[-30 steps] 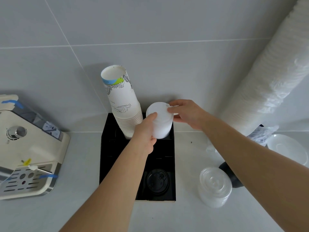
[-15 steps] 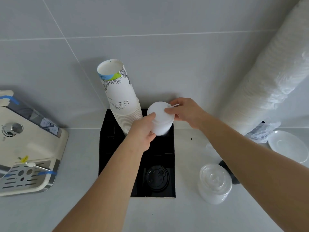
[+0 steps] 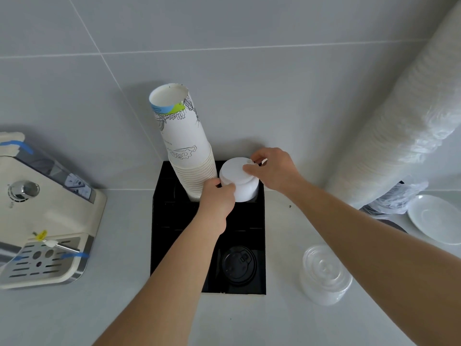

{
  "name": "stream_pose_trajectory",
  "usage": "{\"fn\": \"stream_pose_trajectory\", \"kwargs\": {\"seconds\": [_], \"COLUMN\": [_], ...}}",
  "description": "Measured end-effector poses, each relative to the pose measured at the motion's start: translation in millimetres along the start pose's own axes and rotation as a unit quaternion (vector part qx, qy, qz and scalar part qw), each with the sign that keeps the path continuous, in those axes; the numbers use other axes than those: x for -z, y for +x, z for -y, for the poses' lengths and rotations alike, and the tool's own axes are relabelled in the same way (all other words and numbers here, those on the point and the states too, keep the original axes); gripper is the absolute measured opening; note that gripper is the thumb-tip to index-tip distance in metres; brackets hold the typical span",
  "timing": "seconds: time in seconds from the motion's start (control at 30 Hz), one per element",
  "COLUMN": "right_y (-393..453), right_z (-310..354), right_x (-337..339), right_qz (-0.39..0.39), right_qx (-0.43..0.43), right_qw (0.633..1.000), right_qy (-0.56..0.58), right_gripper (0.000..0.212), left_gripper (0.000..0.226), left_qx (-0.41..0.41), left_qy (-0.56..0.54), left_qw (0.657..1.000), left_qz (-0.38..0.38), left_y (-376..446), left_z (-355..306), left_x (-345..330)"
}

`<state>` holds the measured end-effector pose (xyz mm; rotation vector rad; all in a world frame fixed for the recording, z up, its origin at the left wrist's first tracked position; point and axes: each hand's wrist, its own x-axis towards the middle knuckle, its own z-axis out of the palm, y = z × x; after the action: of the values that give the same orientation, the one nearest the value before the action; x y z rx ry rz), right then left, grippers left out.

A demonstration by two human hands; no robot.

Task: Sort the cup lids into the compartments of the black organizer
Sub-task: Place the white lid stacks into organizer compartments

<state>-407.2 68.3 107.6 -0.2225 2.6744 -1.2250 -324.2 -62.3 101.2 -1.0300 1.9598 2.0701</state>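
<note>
While both of your hands work at the far right compartment of the black organizer (image 3: 159, 221), a stack of white lids (image 3: 237, 182) stands in that compartment, rising above its rim. Your left hand (image 3: 218, 199) presses thumb and fingers against the near left side of the stack, closed on it. Your right hand (image 3: 273, 168) reaches over from the far right, its fingertips (image 3: 249, 168) resting on the top lid and its thumb curled behind the stack's far edge, so it too is clamped on the stack. Immediately left of your left hand, a tall stack of printed paper cups (image 3: 184, 146) leans out of the neighbouring far compartment, touching or nearly touching the white lids. Just behind your left forearm, toward you, a black lid (image 3: 238, 264) lies flat in the near right compartment. Below your right forearm, on the counter outside the organizer, sits a stack of clear lids (image 3: 324, 275), not yet sorted. Judging by this, the step in hand is seating the white lids squarely in their slot. The next move likely calls for letting go gently with both hands so the stack stays upright, then bringing your right hand back toward you to the clear lids and carrying them to an empty compartment.
</note>
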Motion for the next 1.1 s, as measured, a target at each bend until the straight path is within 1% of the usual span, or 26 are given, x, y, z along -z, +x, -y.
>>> {"fn": "stream_pose_trajectory", "kwargs": {"seconds": [0.03, 0.07, 0.1, 0.17, 0.27, 0.37, 0.43, 0.5, 0.57, 0.67, 0.73, 0.8, 0.83, 0.87, 0.9, 0.97, 1.0, 1.07, 1.1], "right_y": [-0.1, 0.3, 0.5, 0.3, -2.5, -6.0, -7.6, -10.1, -12.2, -15.7, -16.0, -15.9, -10.7, -9.3, -9.1, -10.4, -11.5, -13.5, -13.9], "right_z": [1.1, 1.9, 2.2, 2.9, 1.8, 0.6, -1.9, -4.3, -9.0, -13.0, -14.0, -14.2, -13.7, -14.4, -15.4, -17.8, -19.2, -21.3, -22.2], "right_x": [-0.6, -0.9, -0.7, 0.4, 1.2, 1.6, 0.8, -0.7, -4.7, -9.7, -10.1, -9.3, -9.0, -9.1, -8.7, -9.1, -9.7, -9.8, -9.2], "right_qz": [-0.001, -0.001, 0.001, 0.007, 0.001, -0.008, -0.006, 0.000, 0.011, 0.026, 0.022, 0.013, 0.012, 0.013, 0.017, 0.027, 0.030, 0.034, 0.038], "right_qx": [0.006, 0.008, 0.009, 0.002, -0.007, -0.007, -0.005, -0.006, 0.006, 0.020, 0.026, 0.036, 0.042, 0.049, 0.053, 0.060, 0.064, 0.063, 0.054], "right_qw": [1.000, 1.000, 1.000, 1.000, 0.999, 0.999, 0.999, 1.000, 1.000, 0.999, 0.998, 0.997, 0.996, 0.995, 0.995, 0.992, 0.990, 0.987, 0.987], "right_qy": [-0.001, -0.001, -0.001, 0.010, 0.034, 0.046, 0.038, 0.020, -0.010, -0.036, -0.056, -0.071, -0.080, -0.083, -0.087, -0.106, -0.120, -0.141, -0.144], "right_gripper": [0.029, 0.030, 0.030, 0.028, 0.025, 0.021, 0.022, 0.022, 0.021, 0.024, 0.027, 0.029, 0.029, 0.029, 0.029, 0.031, 0.033, 0.036, 0.037], "left_gripper": [0.053, 0.060, 0.061, 0.058, 0.048, 0.046, 0.046, 0.037, 0.024, 0.022, 0.022, 0.026, 0.031, 0.036, 0.042, 0.054, 0.056, 0.056, 0.055], "left_qx": [-0.001, -0.001, -0.005, -0.011, -0.034, -0.039, -0.034, -0.033, -0.042, -0.066, -0.102, -0.181, -0.227, -0.263, -0.284, -0.285, -0.285, -0.306, -0.322], "left_qy": [-0.006, -0.011, -0.015, -0.019, -0.043, -0.065, -0.054, -0.014, 0.057, 0.146, 0.191, 0.254, 0.296, 0.352, 0.410, 0.497, 0.531, 0.578, 0.589], "left_qw": [1.000, 1.000, 1.000, 1.000, 0.998, 0.997, 0.998, 0.999, 0.997, 0.987, 0.976, 0.950, 0.928, 0.898, 0.867, 0.818, 0.796, 0.752, 0.737], "left_qz": [0.000, 0.000, -0.001, 0.001, 0.014, 0.022, 0.020, 0.014, 0.012, 0.015, 0.006, -0.001, -0.006, -0.005, 0.004, 0.040, 0.060, 0.079, 0.079], "left_y": [1.0, 4.2, 5.8, 2.5, -9.9, -13.3, -13.3, -14.8, -17.8, -21.4, -23.1, -24.0, -18.9, -17.4, -16.6, -14.0, -13.0, -10.4, -10.1], "left_z": [2.8, 7.3, 11.4, 14.4, 16.6, 22.8, 23.6, 20.0, 15.2, 14.8, 15.8, 15.4, 14.1, 13.8, 12.9, 13.8, 14.9, 18.7, 20.4], "left_x": [-0.7, -1.4, -1.9, -2.0, -2.6, -2.2, -2.4, -2.6, -1.6, 3.7, 7.1, 10.9, 11.9, 12.9, 13.1, 13.6, 14.2, 16.3, 17.5]}}
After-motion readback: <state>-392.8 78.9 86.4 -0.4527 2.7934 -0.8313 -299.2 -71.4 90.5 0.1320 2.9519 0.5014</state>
